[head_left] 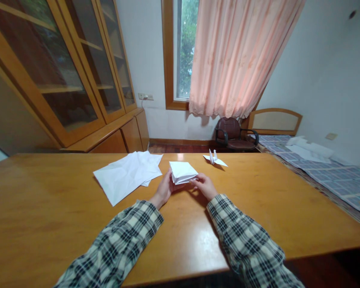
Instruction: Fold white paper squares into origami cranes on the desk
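A folded white paper square (182, 172) is held just above the wooden table (48, 208), between both of my hands. My left hand (165, 188) grips its left edge with the fingers curled round it. My right hand (204, 185) pinches its right corner. Both arms wear plaid sleeves. A finished white paper crane (215, 159) stands on the table beyond my right hand, apart from it. A loose pile of white paper sheets (127, 174) lies on the table to the left of my left hand.
A wooden cabinet with glass doors (66, 76) stands at the left wall. Behind the table are a dark office chair (232, 134), a window with a pink curtain (237, 56), and a bed (327, 168) at the right.
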A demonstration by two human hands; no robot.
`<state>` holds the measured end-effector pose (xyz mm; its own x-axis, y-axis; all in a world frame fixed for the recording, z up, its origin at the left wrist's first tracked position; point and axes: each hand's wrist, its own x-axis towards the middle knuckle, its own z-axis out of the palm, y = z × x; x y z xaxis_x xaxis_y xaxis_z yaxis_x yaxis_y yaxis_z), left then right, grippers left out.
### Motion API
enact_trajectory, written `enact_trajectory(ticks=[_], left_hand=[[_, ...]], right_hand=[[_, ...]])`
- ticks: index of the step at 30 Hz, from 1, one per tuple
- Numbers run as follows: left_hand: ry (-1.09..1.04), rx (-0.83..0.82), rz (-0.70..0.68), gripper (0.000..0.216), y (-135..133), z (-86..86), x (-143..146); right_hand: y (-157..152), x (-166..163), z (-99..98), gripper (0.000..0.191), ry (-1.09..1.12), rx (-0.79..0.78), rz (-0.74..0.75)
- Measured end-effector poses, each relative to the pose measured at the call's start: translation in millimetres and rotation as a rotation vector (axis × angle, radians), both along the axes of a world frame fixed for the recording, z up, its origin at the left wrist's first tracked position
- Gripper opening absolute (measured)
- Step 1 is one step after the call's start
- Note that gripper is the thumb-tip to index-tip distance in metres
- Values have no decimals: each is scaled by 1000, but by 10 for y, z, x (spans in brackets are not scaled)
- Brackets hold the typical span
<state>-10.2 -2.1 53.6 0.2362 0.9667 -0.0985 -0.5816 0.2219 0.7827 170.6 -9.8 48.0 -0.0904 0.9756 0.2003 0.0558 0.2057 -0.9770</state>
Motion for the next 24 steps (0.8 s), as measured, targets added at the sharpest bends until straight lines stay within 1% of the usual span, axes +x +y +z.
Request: enact_trajectory(ticks=[4, 9, 12, 15, 19, 22, 24], left_hand=[[0, -35, 19, 46, -2, -5, 20], [2, -8, 91, 34, 30, -75, 31], [26, 23, 107, 28, 52, -124, 25], [82, 45, 121, 26, 60, -152, 22], [136, 79, 103, 32, 50, -168, 30], [177, 79, 86, 37, 40, -182, 39], [201, 84, 65, 40, 38, -193, 42]], right_hand=[[8, 12, -6, 26, -7, 16, -2], [15, 21, -24, 20, -18, 39, -1], [23, 16, -39, 18, 14, 3, -5], [37, 12, -55, 22, 79, -62, -9], [38, 14, -35, 35, 178, -133, -59], [30, 16, -10, 44, 165, -149, -104], [34, 21, -14, 45, 119, -133, -106]])
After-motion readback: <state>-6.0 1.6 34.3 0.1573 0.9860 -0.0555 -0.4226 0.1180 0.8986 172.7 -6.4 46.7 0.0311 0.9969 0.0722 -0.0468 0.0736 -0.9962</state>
